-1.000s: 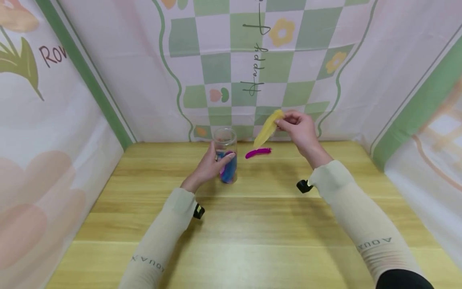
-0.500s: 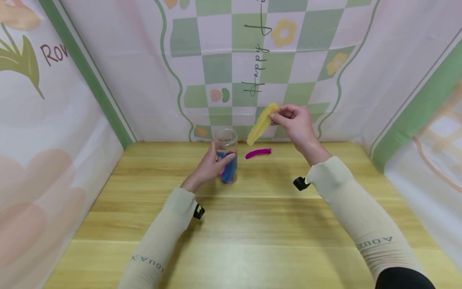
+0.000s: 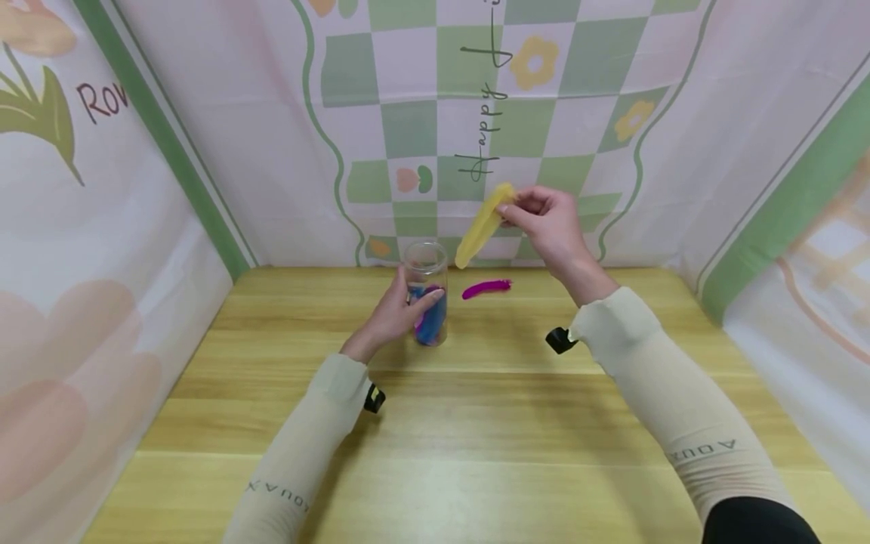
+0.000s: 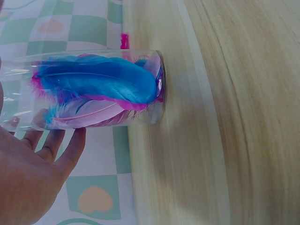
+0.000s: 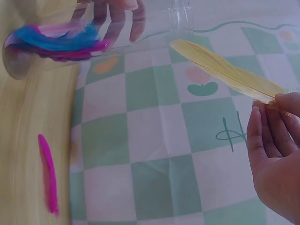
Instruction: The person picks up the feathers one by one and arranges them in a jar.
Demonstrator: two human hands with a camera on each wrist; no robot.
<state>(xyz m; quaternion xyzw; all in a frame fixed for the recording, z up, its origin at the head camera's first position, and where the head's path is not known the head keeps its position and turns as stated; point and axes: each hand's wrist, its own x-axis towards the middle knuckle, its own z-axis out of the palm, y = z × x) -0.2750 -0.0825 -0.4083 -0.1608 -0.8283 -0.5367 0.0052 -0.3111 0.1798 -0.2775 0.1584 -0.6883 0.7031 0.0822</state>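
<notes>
A tall clear glass (image 3: pixel 426 261) stands upright on the table, gripped round its side by my left hand (image 3: pixel 394 308). Inside it, the left wrist view shows a blue feather (image 4: pixel 98 79), a pale pink feather (image 4: pixel 91 114) and some magenta ones behind them. My right hand (image 3: pixel 550 227) pinches a yellow feather (image 3: pixel 484 227) near its quill end, above the table and to the right of the glass. The feather slants, its broad tip down and toward the glass rim. Below it a magenta feather (image 3: pixel 486 288) lies on the table.
The wooden table (image 3: pixel 442 453) ends at the back against a hanging cloth (image 3: pixel 401 128) with green checks and flowers. More printed cloth (image 3: pixel 81 340) hangs at the left and right sides. Black wrist cameras (image 3: pixel 561 340) stick out from both sleeves.
My right hand has moved left and a little upward with the yellow feather, bringing its tip nearer to the glass. The left hand and the glass have stayed in place.
</notes>
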